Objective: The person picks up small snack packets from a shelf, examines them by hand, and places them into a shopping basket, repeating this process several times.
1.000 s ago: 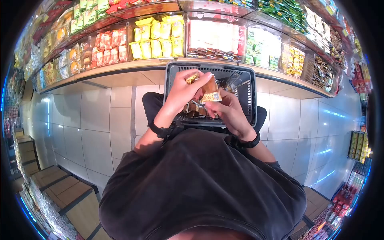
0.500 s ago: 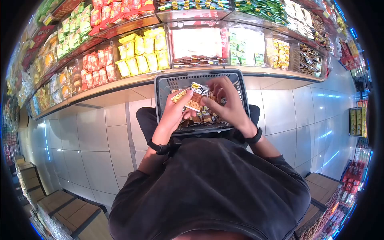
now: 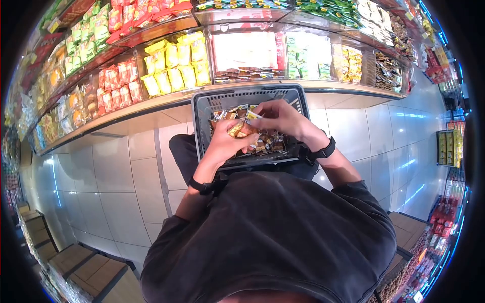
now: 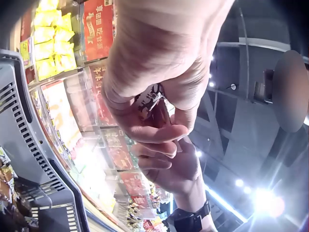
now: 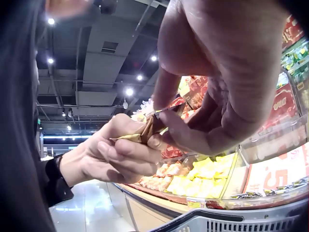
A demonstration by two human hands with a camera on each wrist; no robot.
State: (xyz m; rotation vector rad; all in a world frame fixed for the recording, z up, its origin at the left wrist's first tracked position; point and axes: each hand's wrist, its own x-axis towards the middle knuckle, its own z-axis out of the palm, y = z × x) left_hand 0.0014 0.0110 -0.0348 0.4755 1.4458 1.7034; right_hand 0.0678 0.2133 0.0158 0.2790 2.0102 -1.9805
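Over a grey shopping basket (image 3: 198, 129), both hands are at a small brown and yellow snack packet (image 5: 150, 128). My left hand (image 3: 222, 145) grips it with curled fingers, its yellow end showing at the thumb in the head view. From the other side, my right hand (image 3: 283, 120) pinches the packet between thumb and fingers. In the left wrist view the packet's white, dark-printed part (image 4: 150, 96) shows between the fingers; the palm hides much of it. Below the hands, many similar brown wrapped packets (image 3: 265, 145) lie loose in the basket.
Behind the basket runs a wooden shelf edge (image 3: 166, 108) with clear bins. They hold yellow bags (image 3: 174, 63), red bags (image 3: 118, 91), flat dark packets (image 3: 247, 73) and green packets (image 3: 316, 68). Tiled floor (image 3: 106, 171) spreads to both sides, with wooden steps (image 3: 91, 267) at lower left.
Half a second ago the right hand's fingers were spread beside the packet, its brown front facing up. Now they pinch it and the packet is turned. The basket sits slightly further left in view.
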